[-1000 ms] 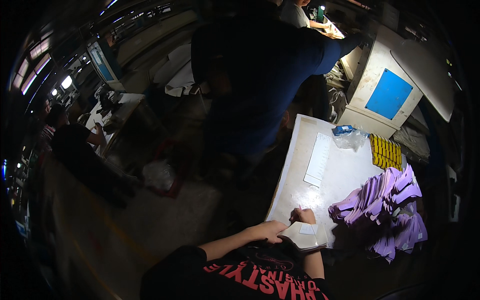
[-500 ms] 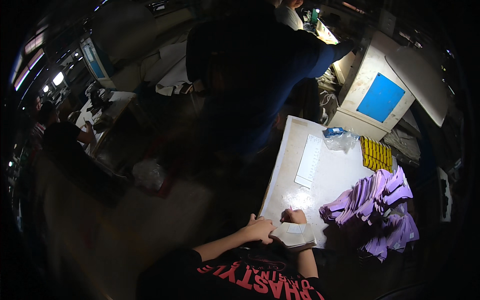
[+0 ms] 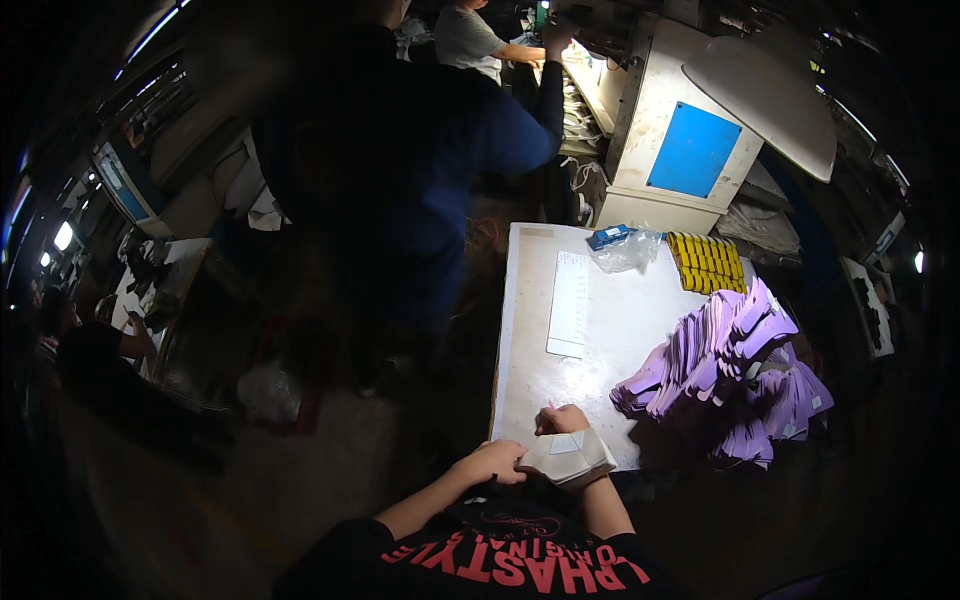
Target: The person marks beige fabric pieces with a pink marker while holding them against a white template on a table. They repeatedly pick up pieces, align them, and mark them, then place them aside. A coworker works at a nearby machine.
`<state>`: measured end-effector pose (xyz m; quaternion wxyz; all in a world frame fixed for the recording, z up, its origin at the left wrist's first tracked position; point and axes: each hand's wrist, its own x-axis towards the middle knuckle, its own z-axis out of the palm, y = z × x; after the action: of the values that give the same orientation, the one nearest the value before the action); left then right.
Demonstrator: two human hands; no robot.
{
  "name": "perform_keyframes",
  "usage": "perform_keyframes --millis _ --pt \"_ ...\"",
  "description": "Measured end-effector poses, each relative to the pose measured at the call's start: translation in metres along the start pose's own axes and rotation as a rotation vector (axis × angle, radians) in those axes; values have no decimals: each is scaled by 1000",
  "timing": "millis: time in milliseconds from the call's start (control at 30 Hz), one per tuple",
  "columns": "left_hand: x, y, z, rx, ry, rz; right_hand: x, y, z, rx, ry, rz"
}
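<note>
A bundle of cream cut pieces (image 3: 572, 458) with a pale label on top sits over my right wrist at the table's near edge. My left hand (image 3: 497, 461) has its fingers bent against the bundle's left end, gripping it there. Just beyond the bundle, my right hand (image 3: 563, 418) is closed, with a small pinkish tip showing above its fingers; what it belongs to is too small to make out. Right of my hands, purple cut pieces (image 3: 715, 345) lie fanned in thick stacks on the white table (image 3: 520, 350).
A printed paper strip (image 3: 567, 305), a blue box (image 3: 608, 237), a clear plastic bag (image 3: 632, 252) and yellow-and-black banded pieces (image 3: 706, 262) lie farther back. Behind stands a white cabinet (image 3: 640, 150) with a blue panel. A person in dark blue (image 3: 400, 170) stands beyond the table's left side.
The whole view has shifted, so the table appears farther left. My right hand is raised slightly, and the pinkish tip now shows. The person in blue has bent the outstretched arm upward.
</note>
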<state>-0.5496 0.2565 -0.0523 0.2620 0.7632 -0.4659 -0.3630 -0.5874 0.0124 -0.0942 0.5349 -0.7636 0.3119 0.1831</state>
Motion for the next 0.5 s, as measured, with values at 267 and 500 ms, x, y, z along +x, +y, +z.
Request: perform_keyframes --millis 267,500 --pt "19 -35 45 -618 -65 -24 -8 -9 -1 -58 27 30" --pt "8 1 17 -615 -20 -139 -1 -6 -1 -21 15 12"
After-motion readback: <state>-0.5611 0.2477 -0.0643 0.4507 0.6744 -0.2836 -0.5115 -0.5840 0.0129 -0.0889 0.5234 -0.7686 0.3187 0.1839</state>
